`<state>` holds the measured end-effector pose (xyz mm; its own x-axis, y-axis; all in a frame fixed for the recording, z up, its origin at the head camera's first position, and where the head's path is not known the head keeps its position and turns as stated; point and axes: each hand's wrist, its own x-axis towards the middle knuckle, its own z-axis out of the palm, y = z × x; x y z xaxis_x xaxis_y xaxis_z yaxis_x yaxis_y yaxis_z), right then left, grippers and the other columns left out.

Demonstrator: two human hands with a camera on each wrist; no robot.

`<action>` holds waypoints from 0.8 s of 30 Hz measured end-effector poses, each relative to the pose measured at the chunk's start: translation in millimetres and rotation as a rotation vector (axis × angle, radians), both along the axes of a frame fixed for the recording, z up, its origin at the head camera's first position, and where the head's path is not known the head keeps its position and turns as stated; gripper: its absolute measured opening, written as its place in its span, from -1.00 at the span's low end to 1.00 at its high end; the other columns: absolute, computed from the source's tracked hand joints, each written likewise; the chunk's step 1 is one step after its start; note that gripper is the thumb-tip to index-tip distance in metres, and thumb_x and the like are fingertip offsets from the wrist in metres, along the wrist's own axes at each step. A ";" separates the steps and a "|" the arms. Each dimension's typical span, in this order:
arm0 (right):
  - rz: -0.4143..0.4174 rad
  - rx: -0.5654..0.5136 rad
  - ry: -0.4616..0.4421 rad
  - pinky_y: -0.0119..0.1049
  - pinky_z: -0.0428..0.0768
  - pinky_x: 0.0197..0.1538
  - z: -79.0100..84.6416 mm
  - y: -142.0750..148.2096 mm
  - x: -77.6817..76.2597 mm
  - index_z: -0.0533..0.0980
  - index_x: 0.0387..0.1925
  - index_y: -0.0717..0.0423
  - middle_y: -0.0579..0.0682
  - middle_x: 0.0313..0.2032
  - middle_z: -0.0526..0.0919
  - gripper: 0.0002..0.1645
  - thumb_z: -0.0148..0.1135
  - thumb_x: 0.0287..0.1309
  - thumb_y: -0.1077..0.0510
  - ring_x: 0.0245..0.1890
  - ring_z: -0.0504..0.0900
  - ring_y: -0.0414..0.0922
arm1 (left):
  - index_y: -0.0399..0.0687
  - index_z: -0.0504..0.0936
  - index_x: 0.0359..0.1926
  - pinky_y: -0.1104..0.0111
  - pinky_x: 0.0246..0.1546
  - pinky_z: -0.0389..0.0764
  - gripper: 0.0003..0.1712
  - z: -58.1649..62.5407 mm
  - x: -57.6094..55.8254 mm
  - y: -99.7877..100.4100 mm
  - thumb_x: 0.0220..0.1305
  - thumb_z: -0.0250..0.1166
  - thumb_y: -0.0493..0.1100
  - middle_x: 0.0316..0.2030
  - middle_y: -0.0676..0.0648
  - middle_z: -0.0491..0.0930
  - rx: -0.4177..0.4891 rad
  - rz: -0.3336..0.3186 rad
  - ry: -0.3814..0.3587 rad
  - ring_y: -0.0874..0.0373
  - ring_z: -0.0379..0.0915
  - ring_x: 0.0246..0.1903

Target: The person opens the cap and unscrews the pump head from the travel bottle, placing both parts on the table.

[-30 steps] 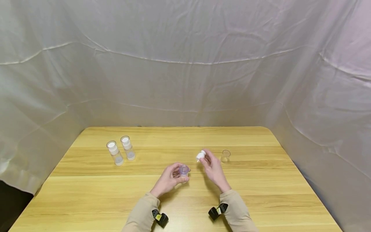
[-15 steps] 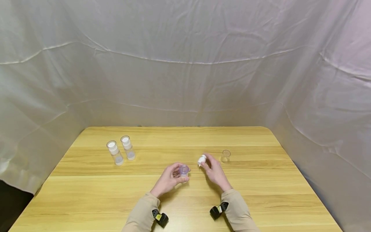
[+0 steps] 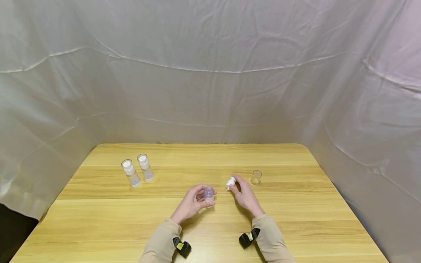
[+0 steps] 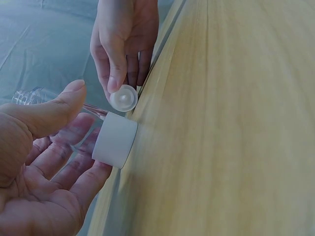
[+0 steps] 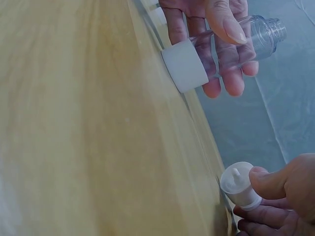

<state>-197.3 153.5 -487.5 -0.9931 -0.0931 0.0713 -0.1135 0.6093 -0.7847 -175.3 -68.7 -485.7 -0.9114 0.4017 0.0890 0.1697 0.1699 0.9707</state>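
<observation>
My left hand [image 3: 192, 201] grips a clear bottle [image 5: 261, 39] with a white base [image 5: 184, 66], thumb on one side and fingers on the other. The bottle's threaded neck is uncapped and points up in the head view. To its right, my right hand [image 3: 246, 195] pinches a white pump head [image 3: 231, 182] between thumb and fingers, apart from the bottle. In the right wrist view its hollow underside [image 5: 235, 179] shows, with a small stub in the middle. Part of the bottle's body is hidden behind my left thumb.
Two bottles, one nearer [image 3: 131, 173] and one farther [image 3: 145, 167], stand upright at the left with white tops and clear covers. A clear open cup-shaped cover [image 3: 256, 177] stands right of my right hand. Grey curtains [image 3: 210, 91] surround the wooden table [image 3: 98, 226].
My right hand has come slightly down and right with the pump head, which has turned a little. My left hand and the bottle have stayed in place.
</observation>
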 end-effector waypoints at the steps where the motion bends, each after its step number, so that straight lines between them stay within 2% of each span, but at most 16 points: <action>1: -0.002 0.004 -0.001 0.23 0.31 0.49 -0.3 0.3 0.1 0.30 0.38 0.36 0.42 0.32 0.44 -0.43 0.09 0.42 0.25 0.37 0.41 0.31 | -0.31 0.55 0.09 -0.09 0.31 0.56 -0.56 0.0 0.1 0.0 0.21 0.42 -0.29 0.09 -0.34 0.65 0.000 0.000 -0.001 -0.28 0.57 0.16; 17: 0.014 0.060 0.012 0.25 0.27 0.51 -0.6 0.7 0.4 0.23 0.40 0.44 0.45 0.37 0.35 -0.41 0.02 0.48 0.22 0.41 0.32 0.36 | -0.33 0.54 0.09 -0.10 0.32 0.54 -0.56 0.0 0.2 0.1 0.21 0.41 -0.30 0.10 -0.35 0.64 0.010 -0.010 0.000 -0.29 0.56 0.17; 24: 0.012 0.004 -0.017 0.22 0.19 0.56 -2.5 1.1 0.1 0.16 0.45 0.42 0.43 0.42 0.28 -0.38 -0.05 0.52 0.17 0.46 0.24 0.32 | -0.34 0.54 0.10 -0.11 0.32 0.53 -0.56 0.1 -0.1 -0.8 0.22 0.40 -0.29 0.10 -0.36 0.64 0.010 -0.022 0.023 -0.29 0.57 0.17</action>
